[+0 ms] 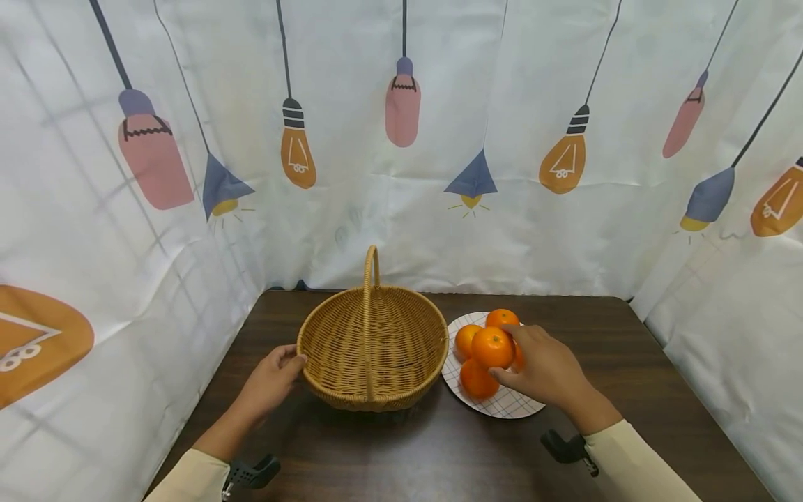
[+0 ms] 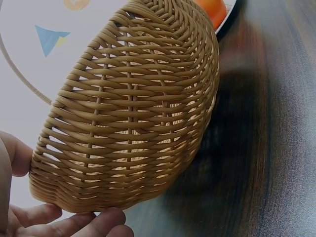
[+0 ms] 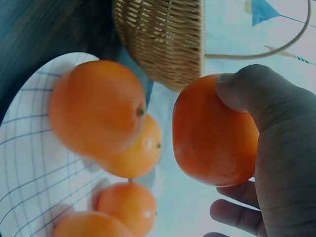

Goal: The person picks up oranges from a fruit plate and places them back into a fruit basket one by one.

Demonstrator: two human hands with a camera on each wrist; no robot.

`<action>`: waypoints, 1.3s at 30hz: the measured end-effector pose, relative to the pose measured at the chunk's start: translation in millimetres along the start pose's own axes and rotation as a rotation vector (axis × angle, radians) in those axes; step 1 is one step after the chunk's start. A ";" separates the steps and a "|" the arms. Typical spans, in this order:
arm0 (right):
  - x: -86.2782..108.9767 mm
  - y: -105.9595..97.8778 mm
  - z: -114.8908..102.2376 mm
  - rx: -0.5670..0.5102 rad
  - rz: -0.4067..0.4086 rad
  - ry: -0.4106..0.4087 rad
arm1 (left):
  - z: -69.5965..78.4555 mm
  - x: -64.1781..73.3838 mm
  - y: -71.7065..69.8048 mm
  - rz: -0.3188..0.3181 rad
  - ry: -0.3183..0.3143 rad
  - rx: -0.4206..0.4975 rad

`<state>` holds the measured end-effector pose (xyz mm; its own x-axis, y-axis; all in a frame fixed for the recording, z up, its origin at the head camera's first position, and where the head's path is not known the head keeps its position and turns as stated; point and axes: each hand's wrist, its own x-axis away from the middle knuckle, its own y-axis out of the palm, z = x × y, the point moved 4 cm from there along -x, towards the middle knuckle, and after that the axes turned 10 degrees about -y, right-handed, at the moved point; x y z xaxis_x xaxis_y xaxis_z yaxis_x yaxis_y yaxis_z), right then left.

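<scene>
A woven wicker basket [image 1: 408, 335] with a tall arched handle [image 1: 368, 314] stands on the table, its inside showing bare weave. My left hand [image 1: 266, 383] grips the basket's left rim, thumb on the inner side; in the left wrist view, its fingers [image 2: 101, 222] lie against the outer weave [image 2: 133, 113]. My right hand [image 1: 548, 366] holds an orange [image 1: 492, 347] between thumb and fingers, above the plate. In the right wrist view, the held orange [image 3: 212, 133] is apart from several other oranges [image 3: 98, 106].
To the right of the basket is a round white plate [image 1: 511, 406] with a grid pattern, carrying the other oranges [image 1: 479, 380]. Both stand on a dark wooden table [image 1: 401, 460]. A white curtain [image 1: 389, 209] printed with lamps hangs behind and at both sides.
</scene>
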<state>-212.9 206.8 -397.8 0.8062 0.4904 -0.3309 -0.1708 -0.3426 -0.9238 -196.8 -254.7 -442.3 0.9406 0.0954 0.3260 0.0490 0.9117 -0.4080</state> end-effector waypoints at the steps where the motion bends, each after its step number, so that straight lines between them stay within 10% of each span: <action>1: -1.8 -0.2 -1.6 0.000 -0.003 -0.002 | 0.3 0.2 0.1 0.000 0.000 0.002; 39: -55.9 9.4 -48.9 -0.067 -0.023 -0.069 | 0.3 0.7 0.7 -0.011 0.015 0.007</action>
<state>-231.9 137.0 -378.6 0.7680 0.5521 -0.3246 -0.1129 -0.3822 -0.9172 -196.2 -253.8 -442.1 0.9449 0.0793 0.3175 0.0569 0.9156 -0.3981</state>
